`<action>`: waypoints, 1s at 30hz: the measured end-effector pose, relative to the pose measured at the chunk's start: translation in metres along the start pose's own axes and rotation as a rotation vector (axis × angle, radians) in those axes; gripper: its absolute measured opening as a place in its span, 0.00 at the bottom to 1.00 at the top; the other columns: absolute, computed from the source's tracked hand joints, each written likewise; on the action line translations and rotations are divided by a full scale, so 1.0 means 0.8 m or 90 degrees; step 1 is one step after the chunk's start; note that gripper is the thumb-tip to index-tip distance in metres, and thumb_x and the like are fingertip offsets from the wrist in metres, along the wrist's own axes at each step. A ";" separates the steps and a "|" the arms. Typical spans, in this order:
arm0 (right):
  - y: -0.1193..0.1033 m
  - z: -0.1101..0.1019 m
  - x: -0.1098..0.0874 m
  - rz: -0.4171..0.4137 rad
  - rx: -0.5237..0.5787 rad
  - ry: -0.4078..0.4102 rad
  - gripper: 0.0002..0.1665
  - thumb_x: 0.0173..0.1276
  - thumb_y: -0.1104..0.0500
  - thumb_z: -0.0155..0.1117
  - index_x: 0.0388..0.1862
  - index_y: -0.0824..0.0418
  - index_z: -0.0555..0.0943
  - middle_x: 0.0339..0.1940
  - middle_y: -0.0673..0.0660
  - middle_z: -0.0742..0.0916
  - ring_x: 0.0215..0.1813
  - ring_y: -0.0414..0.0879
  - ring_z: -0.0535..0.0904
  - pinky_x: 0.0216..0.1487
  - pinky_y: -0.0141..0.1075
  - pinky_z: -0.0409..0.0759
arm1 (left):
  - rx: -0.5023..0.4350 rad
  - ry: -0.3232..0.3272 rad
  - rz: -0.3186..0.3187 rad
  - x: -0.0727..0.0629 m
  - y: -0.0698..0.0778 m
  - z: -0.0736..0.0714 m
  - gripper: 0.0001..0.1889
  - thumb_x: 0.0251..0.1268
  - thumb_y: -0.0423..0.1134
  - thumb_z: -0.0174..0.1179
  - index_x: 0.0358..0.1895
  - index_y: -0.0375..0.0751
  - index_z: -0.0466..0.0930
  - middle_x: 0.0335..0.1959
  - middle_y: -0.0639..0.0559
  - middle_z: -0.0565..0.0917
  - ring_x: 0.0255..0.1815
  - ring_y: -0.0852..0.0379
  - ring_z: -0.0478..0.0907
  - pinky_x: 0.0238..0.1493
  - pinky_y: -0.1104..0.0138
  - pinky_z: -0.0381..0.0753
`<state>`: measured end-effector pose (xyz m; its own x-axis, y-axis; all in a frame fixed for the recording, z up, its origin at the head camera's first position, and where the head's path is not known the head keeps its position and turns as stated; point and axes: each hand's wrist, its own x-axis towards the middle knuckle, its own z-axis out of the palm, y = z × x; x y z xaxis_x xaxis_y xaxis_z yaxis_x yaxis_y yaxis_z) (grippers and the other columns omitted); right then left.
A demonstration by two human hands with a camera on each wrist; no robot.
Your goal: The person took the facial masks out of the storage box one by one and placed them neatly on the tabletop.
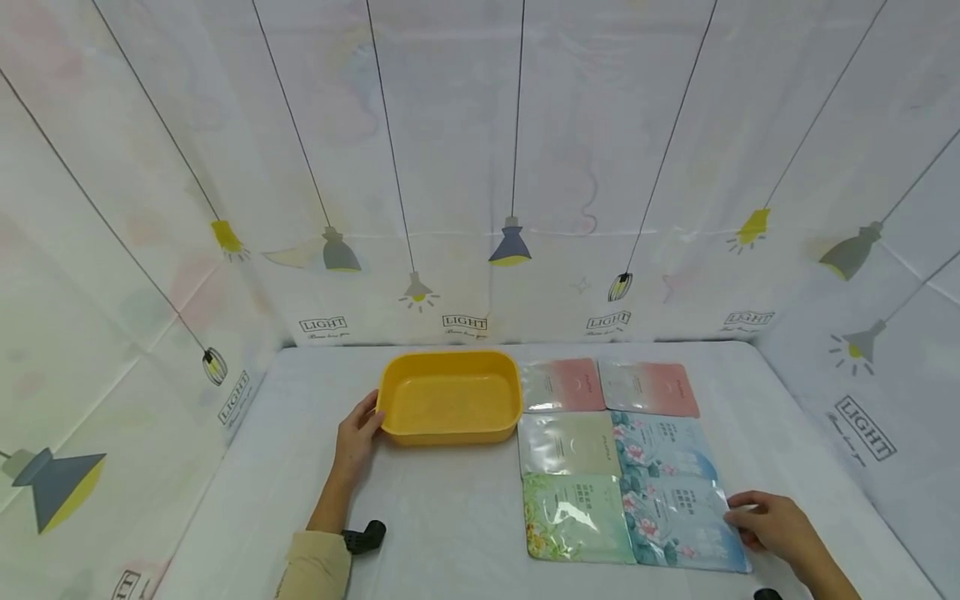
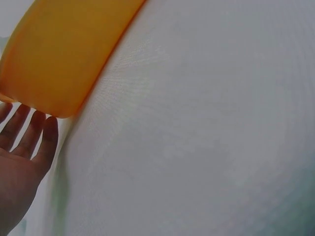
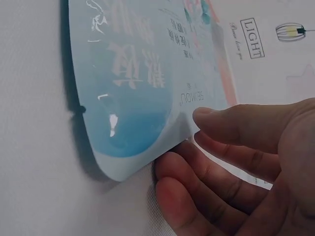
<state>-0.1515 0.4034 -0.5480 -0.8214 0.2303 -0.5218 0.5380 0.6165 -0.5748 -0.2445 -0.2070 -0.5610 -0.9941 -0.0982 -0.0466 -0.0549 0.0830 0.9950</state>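
My left hand is at the left end of a yellow plastic basin, which contains nothing visible. In the left wrist view, straight fingers touch the basin's outer wall; the thumb is hidden there. With thumb above and fingers below, my right hand pinches the right edge of the nearest blue face mask packet. That packet looks slightly tilted in the right wrist view. Another blue floral packet lies behind it, and a green floral one on its left.
Two pink-and-silver packets lie in the back row, right of the basin. A pale beige packet is between them and the green one. The white-covered table meets a patterned cloth backdrop at the back and sides.
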 end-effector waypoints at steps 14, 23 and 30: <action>-0.023 -0.006 -0.001 -0.027 -0.035 0.069 0.25 0.70 0.56 0.55 0.52 0.79 0.73 0.27 0.59 0.83 0.28 0.46 0.77 0.30 0.38 0.79 | 0.008 0.009 0.001 -0.003 0.004 -0.003 0.26 0.74 0.35 0.50 0.73 0.38 0.62 0.72 0.38 0.67 0.69 0.42 0.69 0.49 0.83 0.76; -0.056 -0.019 0.009 -0.086 -0.058 0.108 0.36 0.72 0.45 0.55 0.59 0.77 0.71 0.43 0.72 0.82 0.37 0.51 0.79 0.33 0.37 0.82 | 0.069 0.047 0.018 0.006 0.003 0.002 0.25 0.73 0.35 0.49 0.72 0.43 0.62 0.70 0.41 0.70 0.69 0.45 0.70 0.51 0.80 0.77; -0.087 -0.019 0.022 -0.165 -0.021 0.113 0.38 0.75 0.41 0.49 0.62 0.76 0.70 0.56 0.76 0.79 0.49 0.60 0.79 0.44 0.45 0.84 | 0.091 0.045 0.034 0.015 0.021 -0.001 0.24 0.74 0.36 0.49 0.71 0.40 0.64 0.68 0.42 0.72 0.68 0.45 0.71 0.59 0.68 0.79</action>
<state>-0.2061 0.3761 -0.5074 -0.9523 0.1881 -0.2404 0.3020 0.6951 -0.6524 -0.2573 -0.2079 -0.5449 -0.9870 -0.1596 0.0174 -0.0198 0.2291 0.9732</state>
